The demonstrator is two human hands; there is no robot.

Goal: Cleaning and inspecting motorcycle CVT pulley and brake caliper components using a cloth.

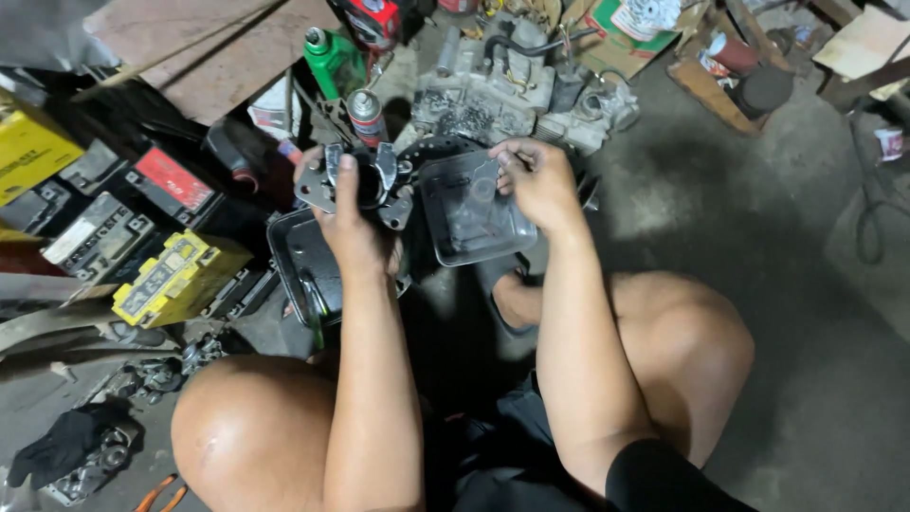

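My left hand (349,220) grips a grey metal brake caliper part (362,180), thumb pressed across its dark middle opening, held above a black metal tray (296,261). My right hand (536,175) is pinched over the far rim of a second metal tray (471,210) that sits tilted beside the first. Whether the fingertips hold a small part is too small to tell. I am squatting, both knees in view below the trays.
A grey engine block (493,90) lies behind the trays, with a green bottle (332,59) and a spray can (366,116) beside it. Several batteries, one yellow (175,275), are stacked at left. Orange-handled pliers (159,493) lie at the bottom left. Grey concrete floor spreads right.
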